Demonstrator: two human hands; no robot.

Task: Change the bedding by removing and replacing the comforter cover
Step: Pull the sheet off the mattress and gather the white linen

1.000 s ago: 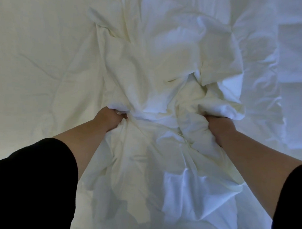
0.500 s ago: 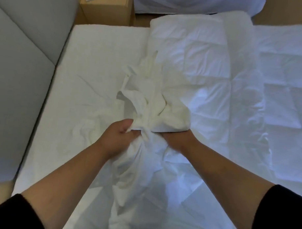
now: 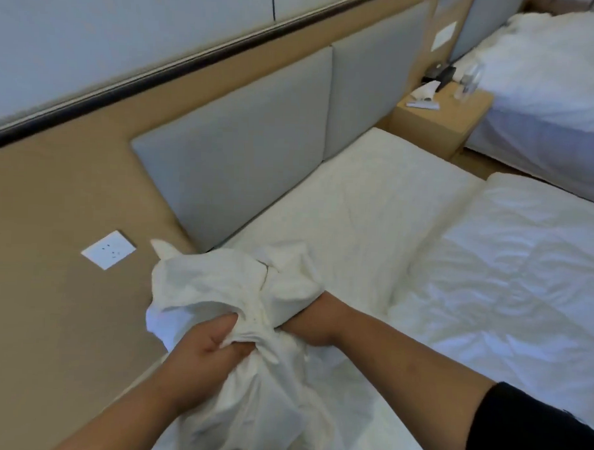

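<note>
bunched white cotton comforter cover (image 3: pixel 232 290) is held above mattress edge, trailing down toward the body | left hand (image 3: pixel 203 349) is clenched on it, nearer | right hand (image 3: pixel 305 322) is buried in folds, grip hidden | white quilted comforter (image 3: pixel 509 282) lies rightward

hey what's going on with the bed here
A person is changing the bedding. Both hands are bunching up a white comforter cover above the bed: the left hand grips a fold of it, and the right hand is mostly buried in the fabric, so its fingers are hidden. The bare quilted comforter lies spread on the mattress to the right, near the grey headboard.
</note>
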